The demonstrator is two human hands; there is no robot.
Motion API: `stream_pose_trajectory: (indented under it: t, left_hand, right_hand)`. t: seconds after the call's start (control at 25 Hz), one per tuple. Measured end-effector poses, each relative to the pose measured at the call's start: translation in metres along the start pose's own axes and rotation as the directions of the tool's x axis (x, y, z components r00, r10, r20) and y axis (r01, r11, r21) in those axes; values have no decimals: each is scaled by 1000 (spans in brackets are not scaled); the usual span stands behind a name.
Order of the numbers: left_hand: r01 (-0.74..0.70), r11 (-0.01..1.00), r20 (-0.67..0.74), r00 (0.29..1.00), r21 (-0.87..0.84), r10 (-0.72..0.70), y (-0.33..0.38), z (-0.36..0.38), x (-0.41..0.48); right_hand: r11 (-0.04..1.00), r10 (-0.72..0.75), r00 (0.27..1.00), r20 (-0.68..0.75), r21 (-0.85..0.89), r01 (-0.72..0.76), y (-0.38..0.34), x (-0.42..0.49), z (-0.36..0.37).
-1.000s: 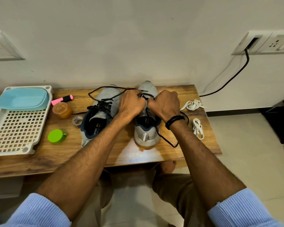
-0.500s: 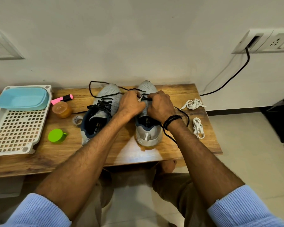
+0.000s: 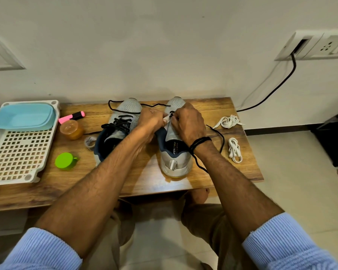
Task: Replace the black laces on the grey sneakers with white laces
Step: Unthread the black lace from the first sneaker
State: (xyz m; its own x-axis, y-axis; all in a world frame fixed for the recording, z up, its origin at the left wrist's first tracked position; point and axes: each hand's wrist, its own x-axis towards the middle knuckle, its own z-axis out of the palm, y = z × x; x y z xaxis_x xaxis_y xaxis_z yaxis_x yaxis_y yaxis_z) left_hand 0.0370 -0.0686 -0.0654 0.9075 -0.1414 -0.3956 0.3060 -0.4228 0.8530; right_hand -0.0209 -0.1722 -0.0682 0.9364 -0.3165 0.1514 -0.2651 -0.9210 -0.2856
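Note:
Two grey sneakers stand side by side on the wooden table (image 3: 144,178), toes toward the wall. The left sneaker (image 3: 118,131) is laced in black. Over the front eyelets of the right sneaker (image 3: 174,152) both my hands work close together. My left hand (image 3: 151,121) grips the shoe's upper by the eyelets. My right hand (image 3: 187,123) pinches the black lace (image 3: 220,139), whose loose ends trail across both toes and off to the right past my wrist. Two bundles of white laces (image 3: 229,121) (image 3: 235,150) lie to the right of the shoes.
A white perforated tray (image 3: 18,152) with a blue tub (image 3: 23,115) takes up the table's left end. Near it lie a pink highlighter (image 3: 72,116), an amber jar (image 3: 71,129), a green cap (image 3: 64,160) and a small tape roll (image 3: 89,142). A black cable (image 3: 271,92) hangs from the wall socket.
Both hands have moved forward along the right sneaker toward its toe. The black lace has loosened, leaving the tongue and inside of the shoe uncovered; its loose end has shifted on the right.

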Motion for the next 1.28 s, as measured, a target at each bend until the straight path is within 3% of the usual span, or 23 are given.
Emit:
stream_pose_trajectory:
  t: [0.12, 0.2, 0.28, 0.36, 0.44, 0.56, 0.72, 0.84, 1.0, 1.08, 1.16, 1.28]
  left_hand:
    - [26, 998, 11, 1000, -50, -25, 3, 0, -4]
    - [31, 996, 22, 999, -83, -29, 4, 1, -3]
    - [33, 996, 16, 999, -80, -31, 4, -1, -3]
    - [40, 996, -2, 999, -77, -40, 2, -3, -2]
    - [42, 997, -11, 999, -65, -43, 1, -5, -1]
    - [32, 1000, -25, 999, -1, -32, -1, -3, 3]
    - [14, 995, -70, 997, 94, -8, -2, -1, 2]
    - [18, 994, -109, 994, 109, -6, 2, -2, -3]
    - [-10, 993, -118, 993, 120, 24, 4, -6, -6]
    - [-36, 988, -82, 995, 152, 49, 2, -4, -8]
    - [-42, 980, -70, 996, 193, 56, 2, -1, -10]
    - [-47, 968, -98, 993, 246, 73, 4, 1, -14]
  right_hand:
    - [960, 204, 979, 25, 190, -205, -1, 1, 4]
    - [848, 390, 920, 32, 376, -372, 1, 2, 11]
    - [758, 492, 870, 19, 482, -440, 1, 2, 13]
    - [811, 437, 899, 0, 433, -394, -3, 0, 6]
    - [925, 230, 972, -35, 319, -208, -4, -1, 1]
    - [998, -13, 999, -45, 68, 16, -4, -2, -1]
    - [998, -31, 996, -88, -64, 25, -2, 0, 3]
    - [999, 41, 981, -188, -11, -44, 1, 1, 4]
    - [917, 396, 884, -248, 141, -372, 22, 11, -8]
    - [872, 486, 849, -207, 185, -453, 30, 9, -12]
    - [917, 392, 908, -151, 151, -371, 26, 3, -13]
    - [996, 81, 994, -75, 46, -77, 8, 0, -17]
